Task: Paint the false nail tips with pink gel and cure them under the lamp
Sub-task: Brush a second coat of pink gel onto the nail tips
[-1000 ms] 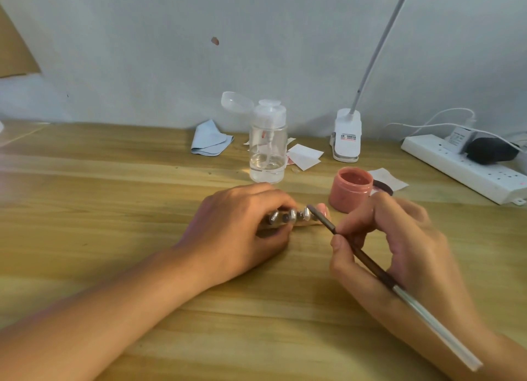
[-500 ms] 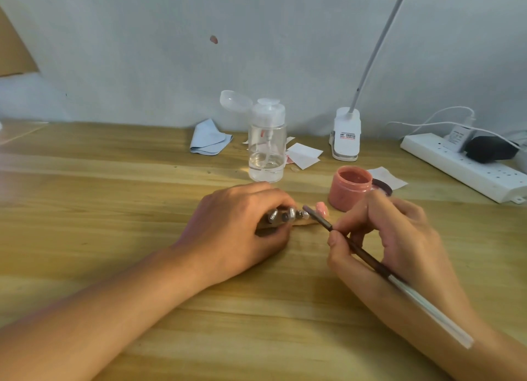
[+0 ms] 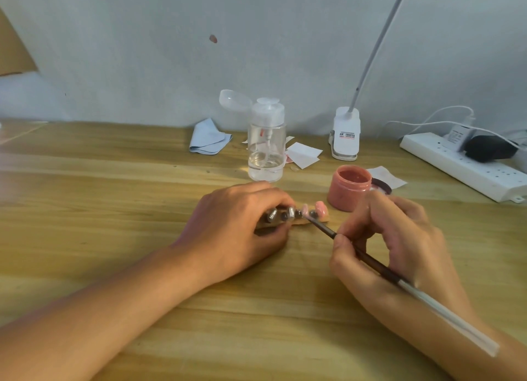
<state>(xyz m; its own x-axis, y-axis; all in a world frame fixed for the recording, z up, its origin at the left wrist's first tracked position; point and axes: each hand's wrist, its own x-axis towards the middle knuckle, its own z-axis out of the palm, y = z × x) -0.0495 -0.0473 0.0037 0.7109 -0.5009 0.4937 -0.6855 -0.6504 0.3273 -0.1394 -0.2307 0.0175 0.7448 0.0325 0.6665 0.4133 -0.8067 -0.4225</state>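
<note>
A small wooden holder (image 3: 296,222) lies on the table and carries a row of false nail tips (image 3: 321,207); the two at its right end are pink, the others look clear. My left hand (image 3: 236,226) grips the holder's left end. My right hand (image 3: 390,238) pinches a thin brush (image 3: 368,259) with a dark ferrule and white handle, and the brush tip touches the second pink tip. An open jar of pink gel (image 3: 350,187) stands just behind the holder, to the right. The white clip lamp (image 3: 345,133) stands at the back.
A clear pump bottle (image 3: 265,146) with its lid flipped open stands behind my left hand. A folded blue cloth (image 3: 208,138) and white paper pads (image 3: 303,153) lie near the wall. A white power strip (image 3: 467,165) with plugs runs along the right.
The brush tip has slid left along the row onto the second tip from the right, which now shows pink. My left hand has stayed on the holder.
</note>
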